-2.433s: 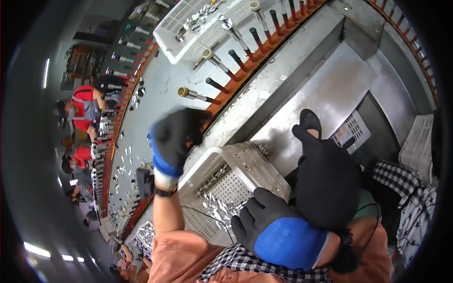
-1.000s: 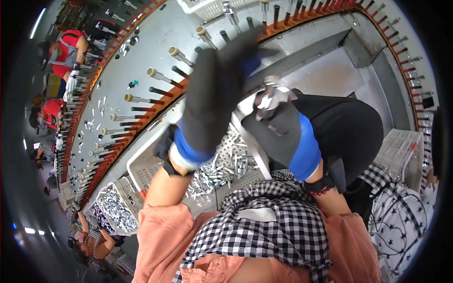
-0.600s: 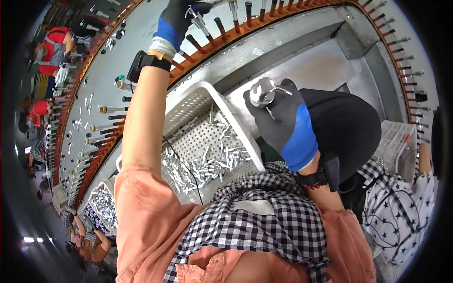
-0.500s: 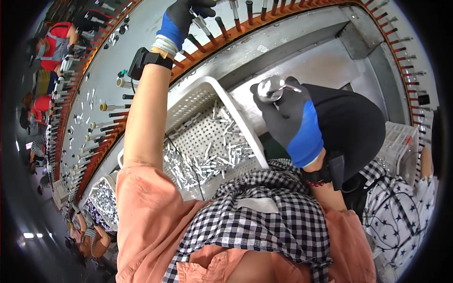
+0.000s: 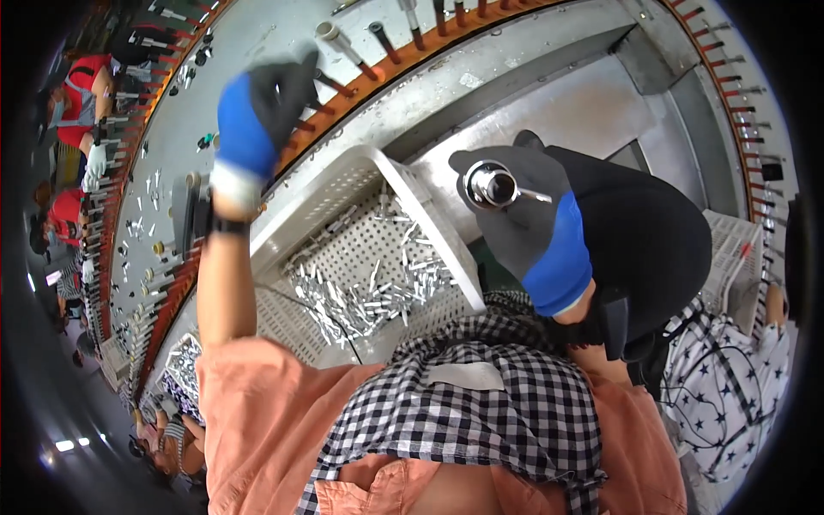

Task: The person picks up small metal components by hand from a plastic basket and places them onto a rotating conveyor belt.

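My right hand (image 5: 524, 219), in a black glove with a blue cuff, has its fingers curled around a round chrome fitting (image 5: 493, 185). The fitting shows an open ring at its top and a thin rod at its side. My left hand (image 5: 266, 112), gloved alike, hangs over the orange-edged rail (image 5: 365, 86) and its upright pegs. Motion smears its fingers, so whether anything is in them cannot be told. A pale cylindrical piece (image 5: 336, 41) sits on a peg just beyond it. Below, a white perforated basket (image 5: 442, 227) holds many small metal parts (image 5: 343, 300).
Metal trays (image 5: 549, 116) lie beyond my right hand. Loose small parts lie on the grey table (image 5: 163, 163) at left. Co-workers in red (image 5: 81, 94) stand along the far-left rail. At right, someone in a star-patterned garment (image 5: 721, 386) is close by, beside a white crate (image 5: 725, 257).
My left hand has moved left and toward me, away from the metal piece on the peg. My right hand has tilted the chrome fitting so its open ring shows. The pegs have shifted leftward.
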A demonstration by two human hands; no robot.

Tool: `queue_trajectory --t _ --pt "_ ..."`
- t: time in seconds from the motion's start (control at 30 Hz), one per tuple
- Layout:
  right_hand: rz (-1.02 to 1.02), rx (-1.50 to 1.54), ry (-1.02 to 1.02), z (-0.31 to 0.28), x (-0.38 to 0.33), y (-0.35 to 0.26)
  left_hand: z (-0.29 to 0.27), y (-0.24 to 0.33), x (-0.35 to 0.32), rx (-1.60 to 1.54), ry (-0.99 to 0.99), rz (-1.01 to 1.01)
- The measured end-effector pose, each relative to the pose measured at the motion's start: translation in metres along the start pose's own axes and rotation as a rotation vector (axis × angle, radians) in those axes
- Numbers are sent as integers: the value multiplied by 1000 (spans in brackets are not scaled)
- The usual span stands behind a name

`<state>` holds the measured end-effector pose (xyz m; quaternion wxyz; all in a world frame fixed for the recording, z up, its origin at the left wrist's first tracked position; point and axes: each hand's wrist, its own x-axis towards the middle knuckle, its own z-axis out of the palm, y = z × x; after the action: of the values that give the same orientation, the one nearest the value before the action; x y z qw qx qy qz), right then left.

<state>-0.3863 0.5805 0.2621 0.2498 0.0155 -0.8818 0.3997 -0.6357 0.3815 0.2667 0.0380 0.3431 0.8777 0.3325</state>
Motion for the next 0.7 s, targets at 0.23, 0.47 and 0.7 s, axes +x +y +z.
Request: queue_trajectory --t 0.23,0.47,0.7 --pt "516 424 -49 14 -33 -5 3 25 -59 -152 -365 134" --pt "320 203 1 18 -25 6 53 57 67 -631 614 71" --pt "328 242 35 10 -18 4 29 29 26 -629 148 -84"
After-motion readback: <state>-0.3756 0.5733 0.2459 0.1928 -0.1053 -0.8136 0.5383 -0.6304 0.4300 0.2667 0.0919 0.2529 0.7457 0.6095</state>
